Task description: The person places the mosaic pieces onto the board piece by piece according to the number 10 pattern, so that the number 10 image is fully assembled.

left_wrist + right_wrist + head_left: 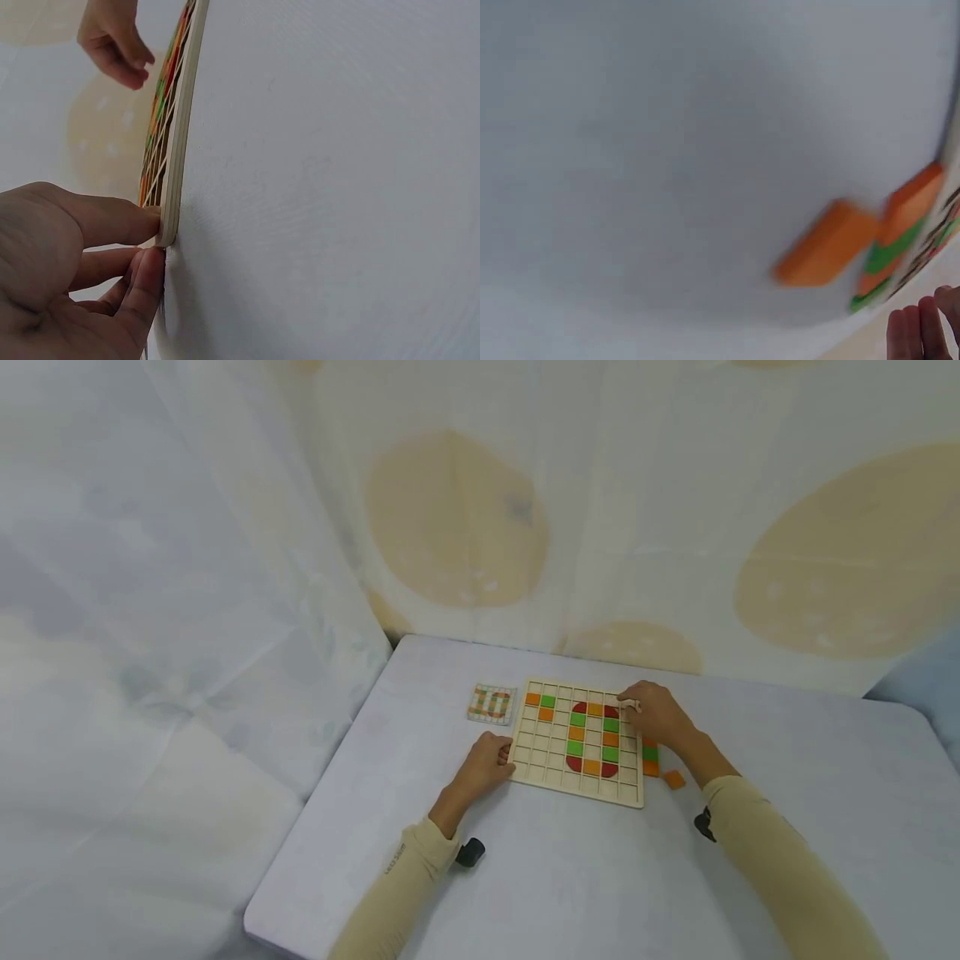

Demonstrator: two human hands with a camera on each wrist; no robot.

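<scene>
board: wooden grid board [578,745] lies flat on the worktop [570,868], just in front of the person, betw. both hands.
pattern card: small card [492,703] showing "10" in orange/green, just beside board's far-left corner, not touching as far as I can tell.
done so far: the "0" looks complete – closed ring of red corner pcs, orange top/bottom, green sides [595,738]. 3 tiles at board's top-left [543,703] (orange, green, orange) – prob. only the start of the "1".
left to do: judging by the card, most of the "1" is still missing; many cells empty in the left cols.
spare tiles: short stack of orange/green tiles [649,758] touching board's right edge; one loose orange tile [673,779] just beside it on the worktop. Right wrist view shows same, blurred [826,243].
left hand: left hand [486,764] at board's near-left edge; fingers [112,225] curled, thumb and forefinger pinching the board rim [175,187], steadying it.
right hand: right hand [658,714] over board's far-right corner, fingers bent down at the rim; something pale at the fingertips, but can't tell if it's a tile or whether the fingers grip anything.
</scene>
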